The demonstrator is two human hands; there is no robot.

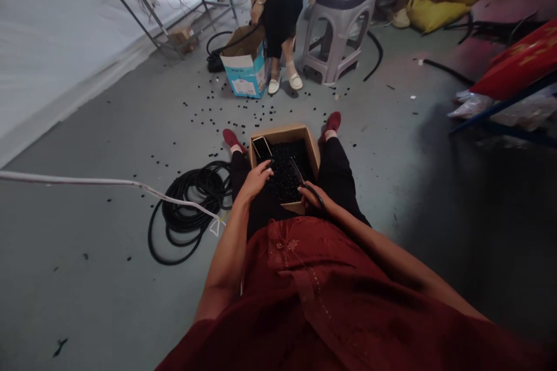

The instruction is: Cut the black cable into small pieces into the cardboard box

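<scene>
A cardboard box (312, 148) rests on my lap, filled with small black pieces (285, 171). A phone (261, 147) lies in its far left corner. My left hand (256, 181) reaches into the box's left side, fingers curled down onto the black pieces. My right hand (311, 197) sits at the near right edge of the box, closed around the handles of dark scissors (301, 177) whose blades point into the box.
A coil of black cable (191, 208) lies on the floor to my left, with a white cord (108, 184) running across it. Black bits dot the grey floor. Another person (278, 6) sits ahead beside a blue-and-white box (246, 69) and a plastic stool (339, 29).
</scene>
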